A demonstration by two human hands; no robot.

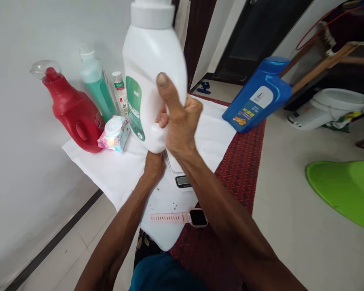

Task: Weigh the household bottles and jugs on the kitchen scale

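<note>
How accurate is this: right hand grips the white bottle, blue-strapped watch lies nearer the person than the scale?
Strap is pink, not blue, per the head view. Right hand gripping white bottle, watch nearer than scale: both correct.

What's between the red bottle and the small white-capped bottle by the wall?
The taller bottle of green liquid stands between the red bottle and the small bottle; a pastel pack sits in front. Head view.

White bottle (151, 52) showing green at twelve o'clock, red bottle (74, 107) gleaming at ten, red cloth (245, 161) showing dark diamonds at four
</note>
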